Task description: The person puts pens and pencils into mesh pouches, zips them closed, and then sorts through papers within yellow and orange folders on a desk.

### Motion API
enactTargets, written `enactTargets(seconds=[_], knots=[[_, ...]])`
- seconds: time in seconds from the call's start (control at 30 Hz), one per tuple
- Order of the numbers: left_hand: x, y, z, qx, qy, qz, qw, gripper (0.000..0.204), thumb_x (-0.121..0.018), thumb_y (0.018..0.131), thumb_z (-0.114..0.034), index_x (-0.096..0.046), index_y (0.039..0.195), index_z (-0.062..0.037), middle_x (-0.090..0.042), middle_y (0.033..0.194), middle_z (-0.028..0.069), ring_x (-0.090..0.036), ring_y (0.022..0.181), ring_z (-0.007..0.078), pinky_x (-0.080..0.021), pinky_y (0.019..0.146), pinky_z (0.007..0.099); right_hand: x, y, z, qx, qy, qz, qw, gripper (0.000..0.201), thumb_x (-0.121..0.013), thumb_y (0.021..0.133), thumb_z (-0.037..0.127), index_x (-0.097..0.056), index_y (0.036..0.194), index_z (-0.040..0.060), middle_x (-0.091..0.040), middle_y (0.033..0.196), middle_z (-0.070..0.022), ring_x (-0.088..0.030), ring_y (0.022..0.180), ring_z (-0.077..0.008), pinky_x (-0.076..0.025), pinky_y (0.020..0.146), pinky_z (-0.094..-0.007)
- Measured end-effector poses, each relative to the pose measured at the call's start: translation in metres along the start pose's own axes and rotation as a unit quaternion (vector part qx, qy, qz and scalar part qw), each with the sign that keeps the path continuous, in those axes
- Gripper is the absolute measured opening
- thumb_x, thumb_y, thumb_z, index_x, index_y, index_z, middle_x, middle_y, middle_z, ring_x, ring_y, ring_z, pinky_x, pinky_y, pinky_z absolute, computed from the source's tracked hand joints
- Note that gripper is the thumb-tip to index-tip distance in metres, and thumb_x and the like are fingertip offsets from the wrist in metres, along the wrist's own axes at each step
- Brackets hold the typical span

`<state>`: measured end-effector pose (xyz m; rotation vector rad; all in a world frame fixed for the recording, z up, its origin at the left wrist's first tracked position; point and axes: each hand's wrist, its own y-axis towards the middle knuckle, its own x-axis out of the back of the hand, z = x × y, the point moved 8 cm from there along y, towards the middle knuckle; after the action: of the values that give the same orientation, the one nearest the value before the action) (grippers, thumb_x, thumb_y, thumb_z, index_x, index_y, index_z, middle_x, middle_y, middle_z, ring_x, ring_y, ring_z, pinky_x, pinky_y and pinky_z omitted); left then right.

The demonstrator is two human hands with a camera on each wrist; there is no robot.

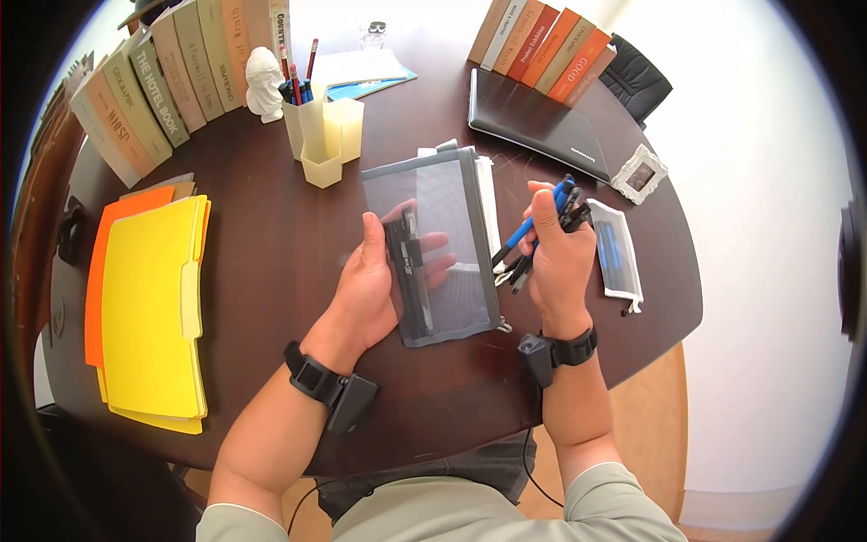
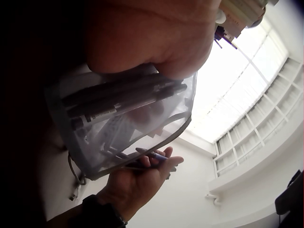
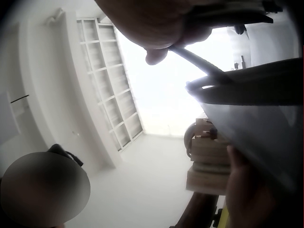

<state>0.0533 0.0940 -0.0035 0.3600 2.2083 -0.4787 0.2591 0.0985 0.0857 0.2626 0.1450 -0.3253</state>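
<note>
My left hand holds a grey mesh zipper pouch upright above the table, its fingers showing through the mesh. Black pens lie inside the pouch, along the side closest to that hand. In my right hand is a bundle of blue and black pens, gripped with the tips toward the pouch's zipper side. The left wrist view shows the pouch close up, with the right hand and its pens beyond. A white-edged pouch with blue pens inside rests right of the right hand.
A pale pen holder with pens and pencils stands at the back, beside a white bust. Yellow folders lie at left. A closed black laptop, a photo frame and book rows line the back right.
</note>
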Motion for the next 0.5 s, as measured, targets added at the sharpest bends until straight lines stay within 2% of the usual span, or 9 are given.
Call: enactTargets(seconds=[0.1, 0.17, 0.23, 0.37, 0.47, 0.5], knots=[[0.0, 0.001, 0.0, -0.003, -0.004, 0.002, 1.0, 0.065, -0.03, 0.106, -0.065, -0.044, 0.153, -0.024, -0.064, 0.129, 0.0134, -0.066, 0.116, 0.0327, -0.055, 0.1, 0.0453, -0.012, -0.004, -0.007, -0.041, -0.037, 0.057, 0.997, 0.035, -0.078, 0.097, 0.024, -0.067, 0.117, -0.0026, -0.063, 0.081, -0.0002, -0.055, 0.061, -0.0046, -0.043, 0.053, -0.0209], [0.001, 0.0, -0.001, -0.007, -0.003, -0.003, 1.0, 0.069, -0.028, 0.105, -0.066, -0.041, 0.155, -0.0198, -0.063, 0.133, 0.016, -0.066, 0.118, 0.0339, -0.055, 0.102, 0.0461, -0.023, -0.011, -0.003, -0.036, -0.082, 0.078, 0.993, 0.039, -0.08, 0.095, 0.023, -0.064, 0.121, -0.0019, -0.064, 0.08, -0.0002, -0.055, 0.06, -0.0043, -0.044, 0.051, -0.021], [0.001, 0.0, -0.001, -0.008, -0.003, -0.006, 1.0, 0.069, -0.028, 0.105, -0.066, -0.042, 0.155, -0.0203, -0.063, 0.133, 0.0159, -0.065, 0.118, 0.0337, -0.055, 0.102, 0.0459, -0.027, -0.015, 0.0, -0.025, -0.13, 0.082, 0.988, 0.047, -0.083, 0.092, 0.024, -0.059, 0.126, 0.0005, -0.065, 0.077, 0.0001, -0.055, 0.058, -0.004, -0.044, 0.049, -0.0214], [0.001, 0.0, -0.002, -0.009, -0.004, -0.005, 1.0, 0.069, -0.029, 0.105, -0.066, -0.041, 0.155, -0.0198, -0.062, 0.133, 0.0158, -0.065, 0.118, 0.0334, -0.056, 0.102, 0.0454, -0.026, -0.018, -0.009, -0.031, -0.147, 0.094, 0.984, 0.035, -0.082, 0.094, 0.028, -0.065, 0.111, 0.0026, -0.064, 0.073, 0.0018, -0.054, 0.058, -0.0033, -0.042, 0.05, -0.0209], [0.001, 0.002, 0.0, -0.01, -0.026, 0.002, 1.0, 0.063, -0.03, 0.106, -0.065, -0.044, 0.154, -0.0259, -0.062, 0.132, 0.0131, -0.064, 0.117, 0.0306, -0.055, 0.1, 0.0457, -0.03, -0.02, -0.012, -0.06, -0.152, 0.118, 0.98, 0.031, -0.08, 0.095, 0.032, -0.069, 0.098, 0.0032, -0.061, 0.07, 0.0045, -0.051, 0.058, -0.0021, -0.039, 0.05, -0.0208], [0.0, 0.002, -0.001, -0.013, -0.019, 0.006, 1.0, 0.066, -0.029, 0.106, -0.065, -0.042, 0.155, -0.0238, -0.061, 0.134, 0.014, -0.064, 0.118, 0.0306, -0.055, 0.101, 0.0457, -0.032, -0.021, -0.013, -0.064, -0.153, 0.12, 0.979, 0.031, -0.079, 0.096, 0.033, -0.07, 0.094, 0.0034, -0.061, 0.07, 0.0053, -0.05, 0.059, -0.0018, -0.038, 0.051, -0.0208]])
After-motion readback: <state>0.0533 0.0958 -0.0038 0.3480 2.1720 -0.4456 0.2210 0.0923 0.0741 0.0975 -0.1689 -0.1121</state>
